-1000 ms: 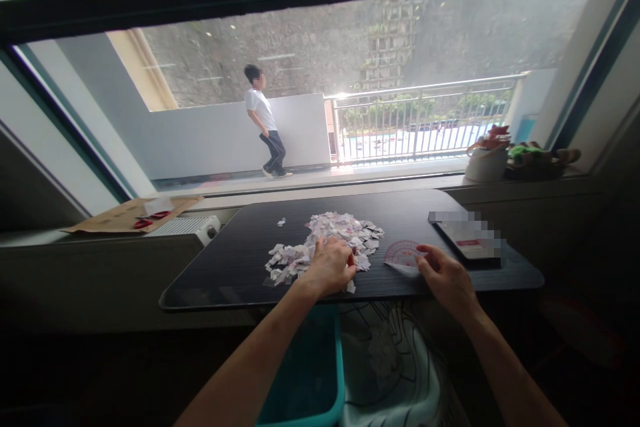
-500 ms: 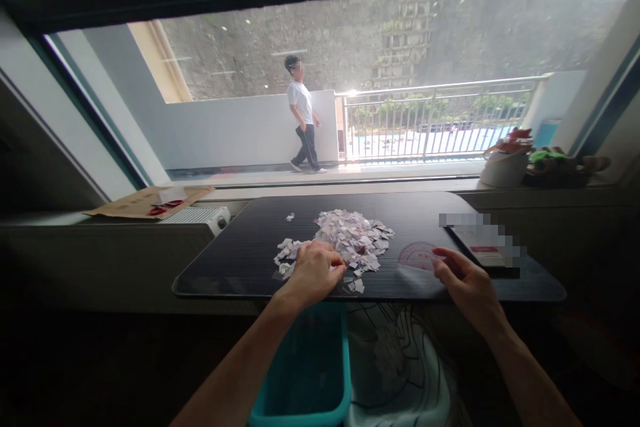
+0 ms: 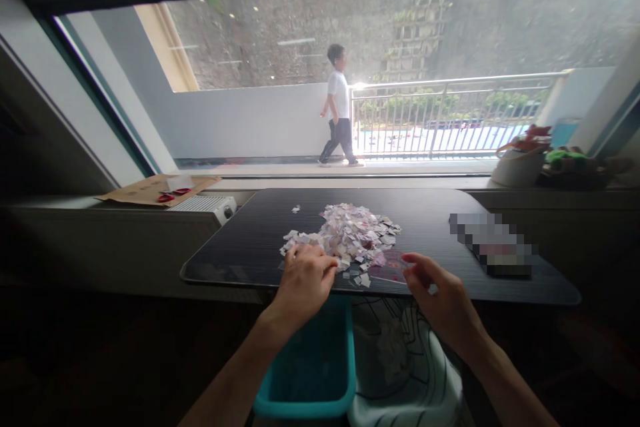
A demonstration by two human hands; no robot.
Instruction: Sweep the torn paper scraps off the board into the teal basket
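Teal bin (image 3: 351,353): it stands below the near edge of the bench (image 3: 235,240); its inner walls are seen, partly behind the left arm.
Pale bin (image 3: 445,387): it is just beside the teal one, on the right, with dark lines; some whitish matter is in it, too dim to name.
White pot (image 3: 517,169): on the sill, with a reddish thing (image 3: 534,137) in its top.
Scraps (image 3: 353,230): a heap of cut paper lies on the middle of the bench.
Left hand (image 3: 307,273): fingers bent, resting at the near left side of the heap; the fingertips are hidden, so I cannot tell if they pinch any scrap.
Right hand (image 3: 440,287): thumb and forefinger pinch the right end of the protractor.
Protractor (image 3: 390,267): clear with red marks, flat over the bench, close beside the heap.
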